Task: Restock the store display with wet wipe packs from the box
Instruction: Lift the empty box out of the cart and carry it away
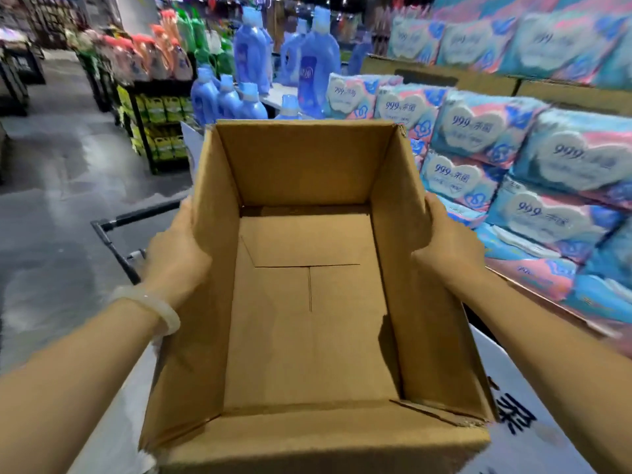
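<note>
- I hold the cardboard box in front of me, its inside bare down to the bottom flaps, no packs left in it
- My left hand grips the box's left wall, a pale bracelet at the wrist; my right hand clasps the right wall, both forearms stretched forward
- I judge the restocking itself done; the next move calls for setting the empty box aside, perhaps near the cart handle at left
- Beyond, wet wipe packs fill the display on my right, stacked in rows; blue bottles stand farther back
</note>
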Demonstrator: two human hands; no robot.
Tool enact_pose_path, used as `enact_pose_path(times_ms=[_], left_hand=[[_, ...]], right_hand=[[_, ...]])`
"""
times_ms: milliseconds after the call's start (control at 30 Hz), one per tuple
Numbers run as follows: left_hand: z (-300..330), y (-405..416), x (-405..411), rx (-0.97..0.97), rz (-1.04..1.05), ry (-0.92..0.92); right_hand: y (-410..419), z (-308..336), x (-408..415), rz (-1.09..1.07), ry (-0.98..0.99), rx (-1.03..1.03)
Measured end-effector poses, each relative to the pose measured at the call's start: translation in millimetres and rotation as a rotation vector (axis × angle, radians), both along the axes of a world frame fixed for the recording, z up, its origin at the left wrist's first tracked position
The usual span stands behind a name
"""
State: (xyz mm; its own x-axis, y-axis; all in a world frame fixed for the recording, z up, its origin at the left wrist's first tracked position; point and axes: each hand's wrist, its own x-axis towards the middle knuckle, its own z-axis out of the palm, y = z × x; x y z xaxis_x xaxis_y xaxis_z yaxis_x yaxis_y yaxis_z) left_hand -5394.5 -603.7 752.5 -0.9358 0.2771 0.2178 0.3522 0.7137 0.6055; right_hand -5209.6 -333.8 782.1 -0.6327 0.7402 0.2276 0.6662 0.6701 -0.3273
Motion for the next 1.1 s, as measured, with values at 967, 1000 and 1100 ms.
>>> enact_pose_path(times_ms=[967, 1000, 1100], left_hand=[[6, 49, 437, -0.093, -0.899, 0.129], [2, 53, 464, -0.086, -0.965, 0.115], [-11, 65, 547, -0.071, -1.133, 0.114]], right_hand=[[-205, -53, 598, -0.81, 0.222, -0.055], [-219, -55, 625, -0.867, 0.209, -0.045], [-266, -55, 701, -1.031, 0.188, -0.037]])
